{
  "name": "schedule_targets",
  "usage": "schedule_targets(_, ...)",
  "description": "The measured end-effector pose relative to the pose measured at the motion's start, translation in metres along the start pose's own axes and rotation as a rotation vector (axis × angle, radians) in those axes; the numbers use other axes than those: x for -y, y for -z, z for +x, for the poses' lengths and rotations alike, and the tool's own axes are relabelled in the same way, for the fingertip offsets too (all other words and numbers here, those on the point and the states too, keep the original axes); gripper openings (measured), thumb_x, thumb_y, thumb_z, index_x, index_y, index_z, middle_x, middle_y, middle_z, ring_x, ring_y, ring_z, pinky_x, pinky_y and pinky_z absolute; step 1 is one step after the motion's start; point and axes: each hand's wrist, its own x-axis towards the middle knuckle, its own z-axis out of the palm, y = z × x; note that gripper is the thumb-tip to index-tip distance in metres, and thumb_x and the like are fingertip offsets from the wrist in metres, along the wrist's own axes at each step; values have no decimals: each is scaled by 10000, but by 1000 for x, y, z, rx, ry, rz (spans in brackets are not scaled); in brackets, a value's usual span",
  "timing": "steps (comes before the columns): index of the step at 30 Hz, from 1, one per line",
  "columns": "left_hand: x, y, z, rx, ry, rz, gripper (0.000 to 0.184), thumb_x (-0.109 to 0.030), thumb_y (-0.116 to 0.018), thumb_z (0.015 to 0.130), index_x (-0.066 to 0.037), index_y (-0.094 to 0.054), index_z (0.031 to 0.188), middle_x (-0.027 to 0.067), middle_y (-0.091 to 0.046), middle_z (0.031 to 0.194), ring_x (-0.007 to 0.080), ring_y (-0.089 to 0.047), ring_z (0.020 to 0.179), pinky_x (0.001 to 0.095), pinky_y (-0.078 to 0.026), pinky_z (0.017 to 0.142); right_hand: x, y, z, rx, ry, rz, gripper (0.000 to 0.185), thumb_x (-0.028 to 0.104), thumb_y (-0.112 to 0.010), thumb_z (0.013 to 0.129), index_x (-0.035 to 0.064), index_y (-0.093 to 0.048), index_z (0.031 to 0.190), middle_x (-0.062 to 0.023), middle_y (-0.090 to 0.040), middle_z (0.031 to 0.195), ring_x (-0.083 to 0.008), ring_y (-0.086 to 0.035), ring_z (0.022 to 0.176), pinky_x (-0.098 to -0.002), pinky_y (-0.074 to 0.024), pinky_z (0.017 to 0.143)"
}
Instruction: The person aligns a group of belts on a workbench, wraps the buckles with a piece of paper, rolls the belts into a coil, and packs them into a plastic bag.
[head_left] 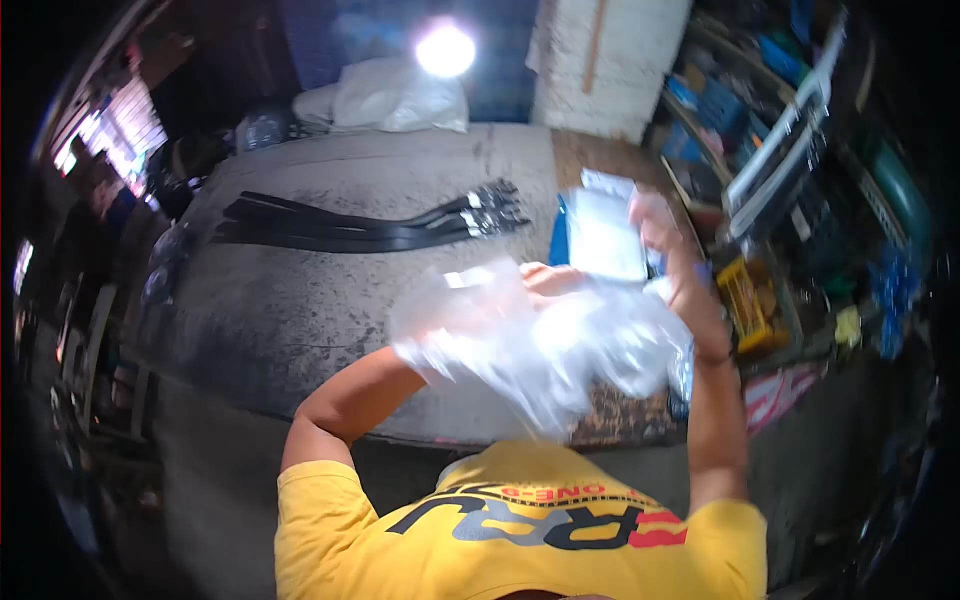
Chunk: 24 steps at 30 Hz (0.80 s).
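Head view — clear plastic [600, 335] partly covers left hand [548, 281] — right hand [680, 265] alongside.

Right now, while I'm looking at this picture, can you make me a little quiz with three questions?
1. True or false: the black straps lie on the table.
2. What is the main colour of the shirt? A: green. B: yellow. C: white.
3. Fill the gap: the left hand is touching see-through ____.

Key: 1. True. 2. B. 3. Plastic.
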Motion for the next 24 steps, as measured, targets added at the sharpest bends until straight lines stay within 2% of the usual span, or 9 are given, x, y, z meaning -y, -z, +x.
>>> schedule_targets(1, -6, 4, 6, 43, -270, 568, 700, -252, -633, 762, -186, -360, 1403, 34, -397, 1420, 306, -351, 1295, 473, -310, 1045, 4, -5, -12, -1, -27, -69, 840, 371, -783, 683, -12, -375, 1310, -137, -450, 1308, -248, -466, 1188, -370, -344, 1031)
schedule_targets(3, -7, -1, 13, 29, -374, 795, 638, -266, -658, 728, -167, -473, 1331, -7, -382, 1430, 280, -246, 1361, 520, -238, 1082, 5, -21, -39, 64, -83, -183, 796, 366, -771, 693, -7, -392, 1286, -133, -461, 1277, -248, -477, 1168, -370, -355, 1012)
schedule_targets(5, -47, 1, 18, 144, -421, 769, 478, -322, -633, 736, -225, -602, 1203, 4, -386, 1421, 309, -241, 1363, 557, -168, 1094, 3, -40, -61, 204, -111, -257, 753, 360, -759, 703, -3, -409, 1263, -128, -473, 1247, -247, -487, 1149, -371, -366, 994)
schedule_targets(9, -67, -17, 37, 176, -629, 660, 493, -442, -678, 676, -92, -664, 1022, 12, -562, 1237, 324, -294, 1325, 590, -183, 1056, 4, -70, -83, 485, -62, -262, 668, 349, -734, 722, 6, -442, 1215, -119, -495, 1187, -246, -508, 1110, -372, -388, 957)
schedule_targets(15, -91, -16, 24, 476, -280, 104, 544, -462, -576, 799, 5, -593, 1078, 217, -541, 1137, 362, -481, 1122, 406, -411, 905, 13, -92, -86, 736, 75, -124, 544, 332, -698, 751, 18, -492, 1144, -106, -529, 1096, -244, -539, 1052, -373, -422, 901)
schedule_targets(17, -66, -17, -2, 332, -292, -413, 642, -475, -504, 846, 13, -481, 1263, 242, -439, 1297, 377, -427, 1205, 421, -368, 975, 12, -96, -88, 776, 99, -88, 504, 327, -686, 760, 23, -508, 1121, -101, -541, 1066, -244, -550, 1032, -374, -433, 882)
schedule_targets(19, -41, -19, -47, 391, 60, -454, 849, -604, -392, 891, -3, -164, 1446, 249, -144, 1492, 351, -122, 1397, 436, -177, 1116, 13, -93, -90, 797, 123, -71, 464, 321, -674, 770, 27, -525, 1097, -97, -552, 1036, -243, -560, 1013, -374, -444, 864)
schedule_targets(21, -30, -42, -82, 358, 109, -719, 976, -733, -239, 833, 24, -137, 1441, 186, -159, 1504, 274, -139, 1395, 385, -123, 1131, 11, -95, -93, 809, 138, -57, 426, 315, -661, 779, 31, -542, 1073, -92, -564, 1005, -243, -570, 993, -375, -455, 845)
schedule_targets(24, -41, -61, -98, 387, 80, -916, 930, -693, -212, 874, 29, -77, 1445, 208, -88, 1512, 321, -66, 1406, 430, -75, 1132, 10, -97, -96, 824, 148, -49, 372, 307, -643, 794, 38, -567, 1038, -85, -581, 960, -242, -586, 964, -375, -472, 817)
